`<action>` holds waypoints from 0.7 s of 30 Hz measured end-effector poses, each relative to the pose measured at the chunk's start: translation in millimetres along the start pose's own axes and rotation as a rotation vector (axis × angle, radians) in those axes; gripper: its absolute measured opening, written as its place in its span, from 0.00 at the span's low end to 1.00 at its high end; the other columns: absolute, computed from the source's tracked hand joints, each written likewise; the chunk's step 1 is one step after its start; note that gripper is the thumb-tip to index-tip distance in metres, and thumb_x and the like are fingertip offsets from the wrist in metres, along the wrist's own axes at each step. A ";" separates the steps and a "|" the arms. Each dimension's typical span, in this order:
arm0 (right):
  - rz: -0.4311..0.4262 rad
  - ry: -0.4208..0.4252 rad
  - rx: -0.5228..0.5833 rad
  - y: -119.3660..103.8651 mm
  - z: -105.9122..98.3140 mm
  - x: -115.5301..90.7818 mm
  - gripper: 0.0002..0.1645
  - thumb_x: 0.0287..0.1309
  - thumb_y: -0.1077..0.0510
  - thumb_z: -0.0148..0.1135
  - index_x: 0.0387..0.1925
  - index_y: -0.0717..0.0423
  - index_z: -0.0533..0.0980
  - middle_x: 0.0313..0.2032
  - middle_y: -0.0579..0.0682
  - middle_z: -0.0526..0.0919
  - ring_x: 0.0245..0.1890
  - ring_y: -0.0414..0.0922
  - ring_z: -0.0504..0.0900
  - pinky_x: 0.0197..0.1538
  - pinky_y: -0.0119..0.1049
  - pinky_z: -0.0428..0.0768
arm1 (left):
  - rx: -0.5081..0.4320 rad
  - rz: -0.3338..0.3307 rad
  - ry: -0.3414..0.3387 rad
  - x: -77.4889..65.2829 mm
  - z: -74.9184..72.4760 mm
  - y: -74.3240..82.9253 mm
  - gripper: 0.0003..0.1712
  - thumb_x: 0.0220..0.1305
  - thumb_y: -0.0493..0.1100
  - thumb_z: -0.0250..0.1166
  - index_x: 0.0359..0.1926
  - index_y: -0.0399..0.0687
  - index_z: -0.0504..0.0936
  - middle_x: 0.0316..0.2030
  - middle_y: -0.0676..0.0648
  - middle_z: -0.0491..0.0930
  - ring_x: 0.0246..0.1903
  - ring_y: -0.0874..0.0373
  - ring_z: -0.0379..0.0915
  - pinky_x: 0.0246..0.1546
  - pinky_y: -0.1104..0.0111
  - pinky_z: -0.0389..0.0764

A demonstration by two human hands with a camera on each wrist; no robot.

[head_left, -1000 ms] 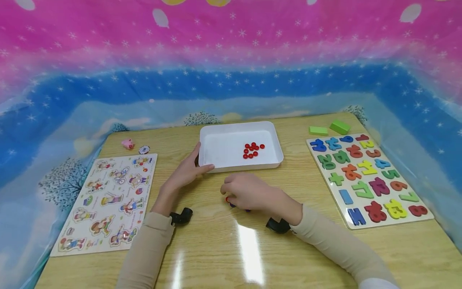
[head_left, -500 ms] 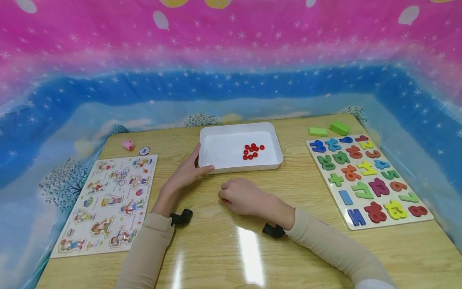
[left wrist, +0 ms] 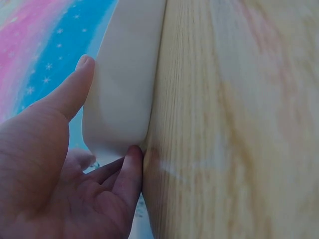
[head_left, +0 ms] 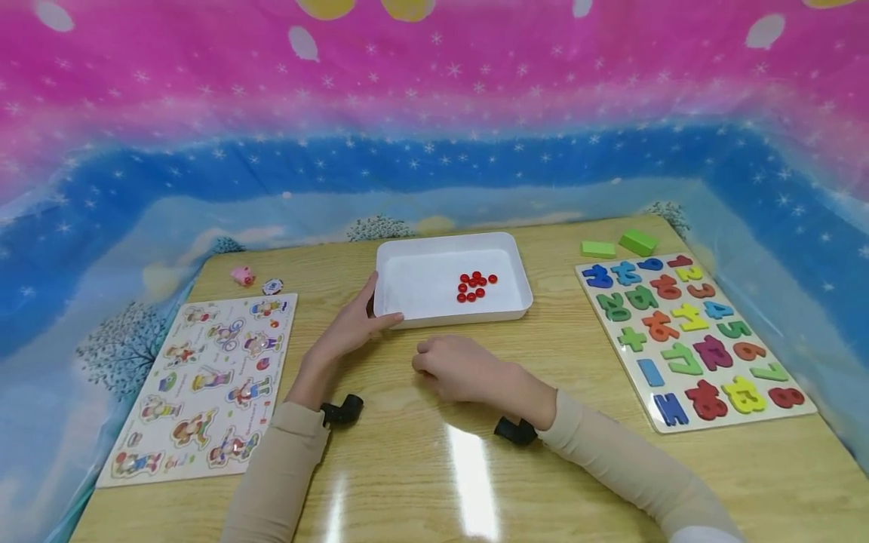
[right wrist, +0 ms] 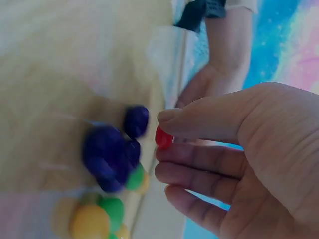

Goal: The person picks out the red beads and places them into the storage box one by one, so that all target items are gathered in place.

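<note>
A shallow white tray (head_left: 434, 317) stands at the back middle of the table. At its near left corner my left hand (head_left: 349, 324) grips it, thumb on the front wall and fingers against the short end. Several round red beads (head_left: 480, 292) lie in the tray's right half. My right hand (head_left: 458, 369) is just in front of the tray, pinching a red bead (right wrist: 164, 138) between thumb and index finger. Beside it in the right wrist view are dark purple beads (right wrist: 107, 154), green beads (right wrist: 113, 211) and yellow beads (right wrist: 89, 222). The hand hides these in the head view.
A picture puzzle board (head_left: 197, 392) lies at the left, with a pink pig figure (head_left: 242, 276) and a round chip (head_left: 273, 286) behind it. A number puzzle board (head_left: 699, 347) lies at the right. Green blocks (head_left: 638, 242) sit behind that board.
My right hand has moved slightly left and lower in the head view, covering the beads that showed under it. The left hand stays at the tray corner.
</note>
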State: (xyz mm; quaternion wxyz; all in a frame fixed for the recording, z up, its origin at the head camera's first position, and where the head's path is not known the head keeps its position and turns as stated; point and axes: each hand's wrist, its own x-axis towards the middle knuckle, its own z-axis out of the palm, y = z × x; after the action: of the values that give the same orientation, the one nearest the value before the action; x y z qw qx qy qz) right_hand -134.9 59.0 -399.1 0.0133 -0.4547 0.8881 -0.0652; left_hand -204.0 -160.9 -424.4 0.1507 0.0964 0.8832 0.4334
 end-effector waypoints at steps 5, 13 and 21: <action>0.022 0.057 0.036 13.0 -11.3 -1.8 0.04 0.56 0.60 0.60 0.31 0.49 0.80 0.26 0.41 0.75 0.26 0.36 0.71 0.32 0.28 0.71 | -0.016 0.014 0.002 -0.1 0.4 -1.2 0.59 0.51 0.69 0.61 0.71 0.69 0.30 0.73 0.53 0.41 0.70 0.52 0.49 0.61 0.53 0.64; 0.198 0.132 0.070 50.7 -29.7 -10.7 0.06 0.54 0.62 0.61 0.33 0.49 0.81 0.29 0.43 0.77 0.28 0.38 0.72 0.32 0.31 0.73 | -0.009 0.011 0.000 0.5 0.0 -1.8 0.59 0.52 0.68 0.61 0.72 0.66 0.30 0.73 0.53 0.38 0.71 0.52 0.44 0.65 0.52 0.59; 0.382 0.145 0.111 98.1 -29.9 -23.9 0.10 0.55 0.62 0.60 0.40 0.53 0.82 0.36 0.46 0.81 0.38 0.44 0.77 0.42 0.39 0.77 | -0.006 0.027 -0.001 1.6 0.7 -1.0 0.60 0.52 0.68 0.62 0.72 0.65 0.30 0.74 0.53 0.38 0.72 0.51 0.43 0.66 0.51 0.57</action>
State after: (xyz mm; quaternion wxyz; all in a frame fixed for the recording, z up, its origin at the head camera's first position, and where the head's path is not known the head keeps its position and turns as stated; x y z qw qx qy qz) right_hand -202.4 138.2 -382.9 -0.0135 -0.2706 0.9520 -0.1427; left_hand -205.2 -160.5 -425.9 0.1456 0.1081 0.8804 0.4382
